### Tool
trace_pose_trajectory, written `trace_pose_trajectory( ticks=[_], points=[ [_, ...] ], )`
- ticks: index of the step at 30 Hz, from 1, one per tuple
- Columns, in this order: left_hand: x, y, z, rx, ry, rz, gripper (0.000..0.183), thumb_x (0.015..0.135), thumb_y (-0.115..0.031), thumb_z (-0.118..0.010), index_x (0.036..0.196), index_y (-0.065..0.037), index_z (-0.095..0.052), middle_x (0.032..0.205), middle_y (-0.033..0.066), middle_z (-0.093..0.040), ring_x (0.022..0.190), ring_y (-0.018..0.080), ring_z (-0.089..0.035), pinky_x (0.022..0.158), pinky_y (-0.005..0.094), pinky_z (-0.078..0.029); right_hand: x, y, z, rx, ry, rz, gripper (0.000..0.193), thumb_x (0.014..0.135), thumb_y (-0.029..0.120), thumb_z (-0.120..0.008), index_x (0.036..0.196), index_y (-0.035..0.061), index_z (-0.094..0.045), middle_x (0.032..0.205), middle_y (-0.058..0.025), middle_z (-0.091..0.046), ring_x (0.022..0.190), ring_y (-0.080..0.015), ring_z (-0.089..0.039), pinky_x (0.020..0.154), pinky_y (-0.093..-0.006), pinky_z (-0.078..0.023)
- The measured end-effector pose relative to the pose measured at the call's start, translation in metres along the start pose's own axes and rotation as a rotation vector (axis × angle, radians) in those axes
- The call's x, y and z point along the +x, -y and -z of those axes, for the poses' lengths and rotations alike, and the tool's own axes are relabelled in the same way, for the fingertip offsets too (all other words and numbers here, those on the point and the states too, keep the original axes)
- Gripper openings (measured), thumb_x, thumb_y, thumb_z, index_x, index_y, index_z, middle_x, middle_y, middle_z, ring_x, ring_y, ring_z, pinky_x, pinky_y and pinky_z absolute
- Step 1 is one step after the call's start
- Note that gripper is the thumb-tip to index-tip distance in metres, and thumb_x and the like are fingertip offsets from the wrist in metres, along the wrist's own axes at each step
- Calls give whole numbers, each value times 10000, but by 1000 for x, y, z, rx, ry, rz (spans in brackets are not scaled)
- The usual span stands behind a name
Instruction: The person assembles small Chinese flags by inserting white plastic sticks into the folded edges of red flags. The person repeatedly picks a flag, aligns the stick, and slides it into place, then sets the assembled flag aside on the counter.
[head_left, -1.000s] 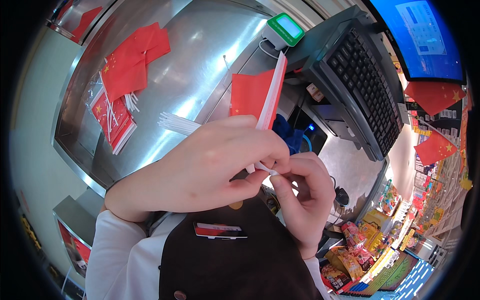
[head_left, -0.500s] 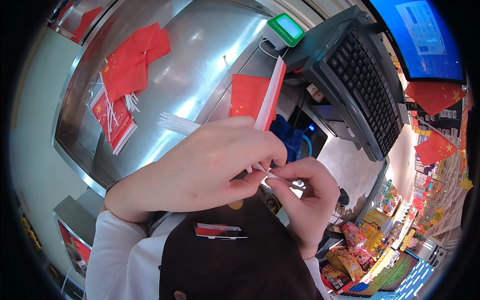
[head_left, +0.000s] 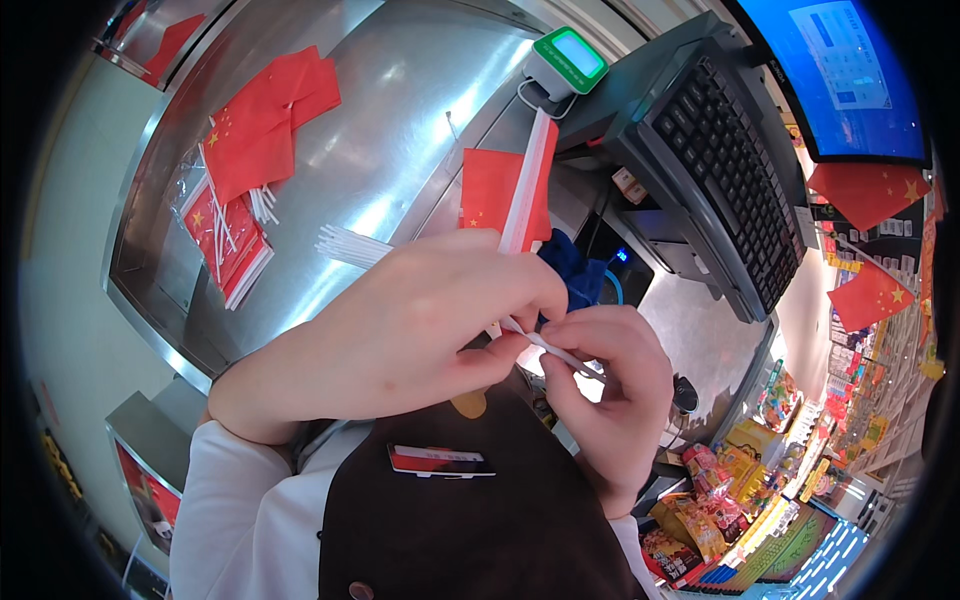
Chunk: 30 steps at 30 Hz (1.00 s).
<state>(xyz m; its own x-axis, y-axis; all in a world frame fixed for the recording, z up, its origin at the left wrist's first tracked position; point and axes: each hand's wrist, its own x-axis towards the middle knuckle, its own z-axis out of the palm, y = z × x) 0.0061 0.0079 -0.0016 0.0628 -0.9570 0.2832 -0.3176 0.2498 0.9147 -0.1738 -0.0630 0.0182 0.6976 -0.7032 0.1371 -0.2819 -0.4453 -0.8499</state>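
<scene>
My left hand [head_left: 420, 325] is closed, pinching the corner of a small red flag [head_left: 528, 190] whose pale hem strip stands up beyond my knuckles. A thin white stick [head_left: 567, 357] slants from my left fingertips into my right hand [head_left: 630, 390], whose thumb and fingers are closed around it. The stick's tip meets the hem at my left fingers; whether it is inside the hem I cannot tell. Behind the held flag lies another red flag [head_left: 485, 185] with yellow stars. Just beyond my left wrist is a bundle of white sticks [head_left: 350, 246], partly hidden by the hand.
On the metal counter [head_left: 370, 120], red flags [head_left: 255, 135] lie at the left beside a clear bag [head_left: 225, 240] of flags and sticks. A green-framed payment device [head_left: 570, 60], a black keyboard [head_left: 725, 170] and a lit monitor [head_left: 850, 80] stand to the right. Colourful snack packs [head_left: 710, 500] fill the lower right.
The held flag has swung slightly left and its hem now faces up more. My right fingers have shifted a little, so more of the white stick shows between my hands.
</scene>
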Motion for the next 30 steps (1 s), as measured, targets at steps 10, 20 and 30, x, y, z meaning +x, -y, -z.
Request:
trace_pose_trajectory(
  ticks=[10,20,30],
  points=[
    [0,2,3,227,-7,-65,247,644,-10,-731,851,-99,-629,783,-24,-615,942,224,-509,975,424,-323,-3,3,3,-206,-7,29,192,694,-17,-752,845,59,-661,745,-65,-648,642,-230,-622,560,-298,-472],
    [-1,7,1,217,28,-63,245,652,-21,-732,858,-110,-633,782,-30,-612,1037,234,-504,1072,508,-248,-4,-3,1,-190,-10,62,224,665,-10,-766,832,64,-636,765,-59,-664,660,-223,-630,574,-299,-482],
    [-3,1,-2,461,11,-180,299,634,-50,-719,915,-105,-637,814,-15,-612,1097,248,-511,1109,581,-194,-3,-1,1,-260,31,65,209,669,9,-768,810,58,-622,738,-57,-636,635,-233,-601,556,-317,-464]
  ],
)
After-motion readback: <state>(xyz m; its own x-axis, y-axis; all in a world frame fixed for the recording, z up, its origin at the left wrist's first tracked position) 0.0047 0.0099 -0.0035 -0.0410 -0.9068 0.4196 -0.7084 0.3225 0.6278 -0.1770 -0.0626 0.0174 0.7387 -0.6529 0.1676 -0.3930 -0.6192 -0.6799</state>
